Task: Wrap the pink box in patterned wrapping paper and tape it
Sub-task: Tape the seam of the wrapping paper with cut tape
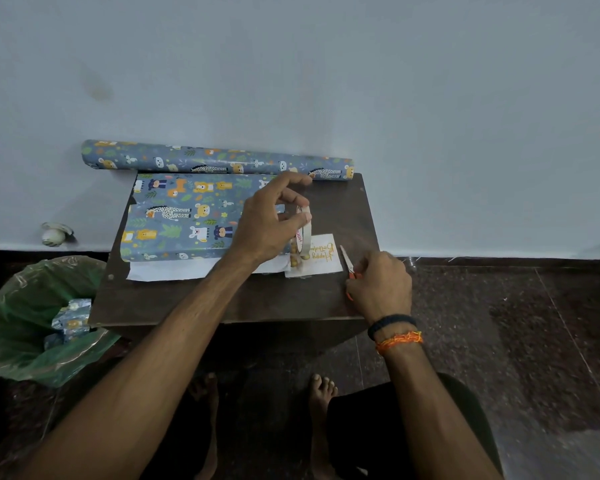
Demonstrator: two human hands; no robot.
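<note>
Blue animal-patterned wrapping paper (187,216) covers a flat box on the dark brown table (222,299); no pink shows. A white underside strip of the paper (167,271) sticks out along its near edge. My left hand (271,223) holds a roll of clear tape (303,233) upright above the package's right end, thumb and fingers pinching it. My right hand (378,282) grips small orange-handled scissors (347,263), blade tips pointing away, beside a white "Happy Birthday" card (323,254).
A roll of the same patterned paper (215,161) lies along the table's far edge against the pale wall. A green-lined bin (32,320) with paper scraps stands on the floor at the left. My bare feet (321,393) are below the table's near edge.
</note>
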